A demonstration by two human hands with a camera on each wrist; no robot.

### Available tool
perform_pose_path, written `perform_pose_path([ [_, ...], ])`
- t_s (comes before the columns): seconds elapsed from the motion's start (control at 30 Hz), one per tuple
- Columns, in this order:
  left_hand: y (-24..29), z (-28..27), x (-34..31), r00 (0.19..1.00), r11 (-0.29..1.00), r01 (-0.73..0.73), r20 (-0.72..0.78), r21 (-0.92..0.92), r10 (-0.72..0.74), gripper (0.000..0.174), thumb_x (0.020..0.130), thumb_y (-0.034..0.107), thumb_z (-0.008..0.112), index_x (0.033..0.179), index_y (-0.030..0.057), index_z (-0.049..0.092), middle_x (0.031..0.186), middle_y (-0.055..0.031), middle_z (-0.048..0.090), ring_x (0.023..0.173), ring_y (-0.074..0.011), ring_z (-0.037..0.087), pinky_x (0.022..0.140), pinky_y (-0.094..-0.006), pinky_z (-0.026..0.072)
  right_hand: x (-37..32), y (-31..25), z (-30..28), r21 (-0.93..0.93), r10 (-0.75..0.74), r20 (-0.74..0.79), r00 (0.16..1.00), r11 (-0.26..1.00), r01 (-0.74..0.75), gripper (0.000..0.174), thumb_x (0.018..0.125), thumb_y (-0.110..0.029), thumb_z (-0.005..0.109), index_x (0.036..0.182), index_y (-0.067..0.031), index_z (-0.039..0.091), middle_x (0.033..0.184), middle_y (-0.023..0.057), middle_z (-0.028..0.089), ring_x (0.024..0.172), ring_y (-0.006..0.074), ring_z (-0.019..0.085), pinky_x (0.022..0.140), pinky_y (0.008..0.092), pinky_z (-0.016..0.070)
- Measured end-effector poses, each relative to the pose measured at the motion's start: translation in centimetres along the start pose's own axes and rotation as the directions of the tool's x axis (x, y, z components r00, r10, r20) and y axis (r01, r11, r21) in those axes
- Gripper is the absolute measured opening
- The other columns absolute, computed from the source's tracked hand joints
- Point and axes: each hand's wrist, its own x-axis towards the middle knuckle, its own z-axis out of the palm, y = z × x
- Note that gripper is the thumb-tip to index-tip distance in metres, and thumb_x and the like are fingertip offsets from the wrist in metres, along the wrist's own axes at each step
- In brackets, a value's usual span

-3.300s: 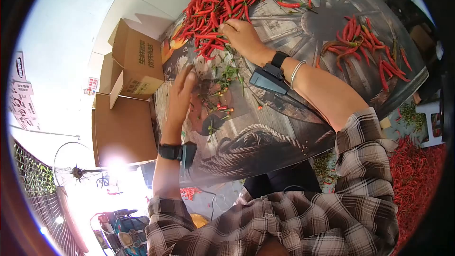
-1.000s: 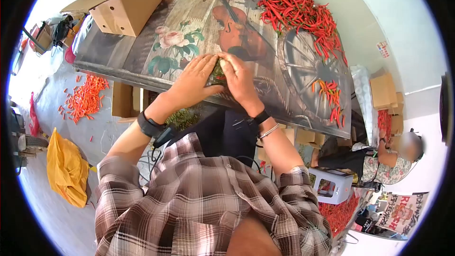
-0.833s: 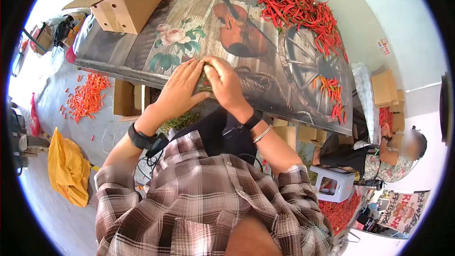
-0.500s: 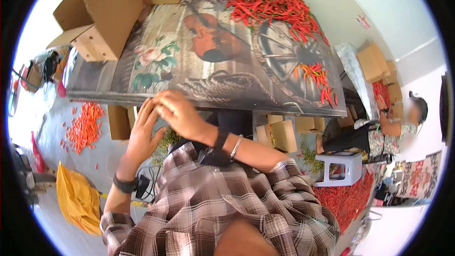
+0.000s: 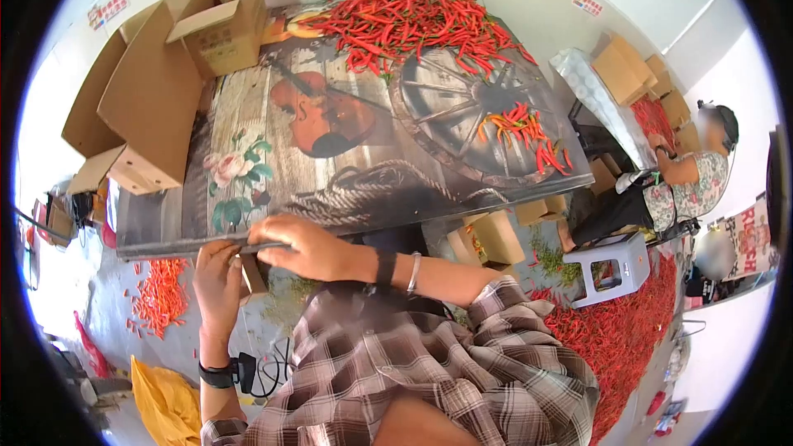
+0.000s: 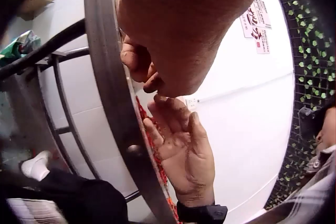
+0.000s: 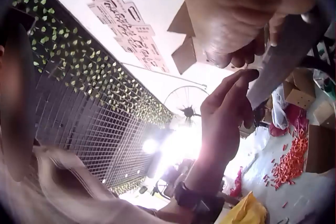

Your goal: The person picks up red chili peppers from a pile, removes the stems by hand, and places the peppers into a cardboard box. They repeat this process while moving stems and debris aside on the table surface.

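My right hand [image 5: 297,248] lies palm down on the near edge of the table [image 5: 372,219], its fingers reaching over the rim. From below, the left wrist view shows its bare palm [image 6: 181,150] with the fingers loosely bent. My left hand [image 5: 219,281] is just under the edge, fingers straight and pointing up at the rim [image 7: 226,113], close to the right fingertips. I cannot see anything held in either hand. A big heap of red chilies [image 5: 405,21] covers the table's far end, and a smaller bunch [image 5: 520,128] lies to the right.
Open cardboard boxes [image 5: 149,99] stand at the table's left. Green stems [image 5: 285,301] and cut red pieces [image 5: 161,297] litter the floor below. Red chilies [image 5: 611,330] cover the floor at the right, near a white stool [image 5: 615,268] and a seated person [image 5: 686,182].
Both hands dragged a small clump of green stems across the table to its near edge. The left hand has dropped below the rim; the right one stays on top.
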Motion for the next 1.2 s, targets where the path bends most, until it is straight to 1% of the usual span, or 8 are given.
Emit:
perform_pose_path([
  [0.13, 2.3, -0.2, 5.9, 1.0, 0.98, -0.027, 0.002, -0.195, 0.028, 0.028, 0.086, 0.007, 0.054, 0.111, -0.0016, 0.06, 0.115, -0.0071, 0.055, 0.074, -0.0085, 0.052, 0.061, -0.0205, 0.0429, 0.9, -1.5, -8.4, 0.067, 0.219, -0.159, 0.963, 0.975, -0.211, 0.023, 0.09, -0.02, 0.058, 0.105, -0.0014, 0.057, 0.107, 0.0108, 0.059, 0.096, 0.0171, 0.055, 0.086, 0.0322, 0.0435],
  [0.2, 5.3, -0.2, 9.6, 1.0, 0.927, -0.024, 0.001, -0.375, 0.027, 0.035, 0.087, 0.014, 0.053, 0.119, 0.0, 0.056, 0.117, -0.0046, 0.054, 0.065, -0.0033, 0.045, 0.052, -0.0179, 0.0365, 1.4, -1.0, -13.9, -0.014, 0.102, -0.303, 0.948, 0.994, -0.111, 0.031, 0.093, -0.027, 0.056, 0.112, -0.0025, 0.054, 0.109, 0.0078, 0.056, 0.097, 0.0147, 0.053, 0.088, 0.0311, 0.0424],
  [0.33, 8.6, -0.1, 17.1, 0.991, 0.793, 0.02, 0.119, -0.608, 0.066, 0.049, 0.089, 0.026, 0.053, 0.129, -0.0023, 0.047, 0.123, -0.0052, 0.053, 0.072, -0.0069, 0.049, 0.059, -0.0198, 0.0416, 1.1, -0.9, -26.2, -0.06, 0.16, -0.492, 0.856, 0.974, -0.217, 0.047, 0.094, -0.034, 0.05, 0.132, -0.0063, 0.044, 0.13, 0.0034, 0.047, 0.119, 0.0145, 0.045, 0.095, 0.0278, 0.0377],
  [0.53, 10.3, 4.7, 29.5, 0.977, 0.667, 0.044, 0.171, -0.743, 0.126, 0.049, 0.091, 0.027, 0.053, 0.13, -0.0017, 0.047, 0.126, -0.0063, 0.052, 0.098, -0.0109, 0.051, 0.076, -0.0231, 0.0441, -2.1, 1.4, -41.9, 0.058, 0.314, -0.779, 0.543, 0.897, -0.437, 0.06, 0.093, -0.048, 0.047, 0.139, -0.0105, 0.036, 0.141, 0.0067, 0.036, 0.134, 0.0238, 0.026, 0.106, 0.0482, 0.024],
  [0.6, 8.7, 7.0, 33.6, 0.967, 0.647, 0.105, 0.23, -0.755, 0.111, 0.05, 0.092, 0.03, 0.054, 0.13, -0.0007, 0.047, 0.124, -0.0058, 0.053, 0.104, -0.012, 0.05, 0.085, -0.0257, 0.0421, -3.7, 4.0, -46.8, -0.055, 0.178, -0.903, 0.391, 0.856, -0.515, 0.054, 0.092, -0.045, 0.049, 0.128, -0.0042, 0.049, 0.123, 0.0072, 0.053, 0.119, 0.02, 0.044, 0.1, 0.0337, 0.0339],
  [0.67, 7.4, 9.7, 37.0, 0.971, 0.712, 0.11, 0.227, -0.693, 0.072, 0.051, 0.091, 0.032, 0.056, 0.13, 0.0005, 0.048, 0.121, -0.0057, 0.054, 0.108, -0.0126, 0.049, 0.092, -0.028, 0.0379, -6.1, 6.0, -51.8, -0.126, 0.157, -0.925, 0.345, 0.731, -0.67, 0.061, 0.09, -0.047, 0.05, 0.129, 0.0, 0.047, 0.127, 0.016, 0.052, 0.121, 0.026, 0.046, 0.102, 0.0354, 0.0335],
  [0.77, 3.6, 14.0, 41.7, 0.978, 0.801, 0.107, 0.209, -0.589, 0.023, 0.057, 0.09, 0.035, 0.056, 0.134, 0.0004, 0.043, 0.131, -0.0101, 0.047, 0.118, -0.0185, 0.045, 0.101, -0.0323, 0.0323, -10.2, 10.4, -58.8, -0.287, 0.097, -0.932, 0.349, 0.389, -0.875, 0.069, 0.088, -0.049, 0.052, 0.131, 0.0037, 0.044, 0.132, 0.0232, 0.048, 0.125, 0.0321, 0.044, 0.105, 0.037, 0.032],
  [1.2, 3.0, 22.8, 49.8, 0.97, 0.969, -0.065, 0.212, -0.237, 0.117, 0.08, 0.09, 0.053, 0.049, 0.142, -0.0035, 0.028, 0.145, -0.0193, 0.031, 0.136, -0.0268, 0.029, 0.11, -0.0324, 0.0199, -12.5, 18.8, -66.0, -0.409, -0.045, -0.912, 0.407, 0.144, -0.901, 0.075, 0.084, -0.053, 0.055, 0.135, 0.0006, 0.039, 0.134, 0.0276, 0.042, 0.126, 0.0407, 0.039, 0.105, 0.0448, 0.0303],
])
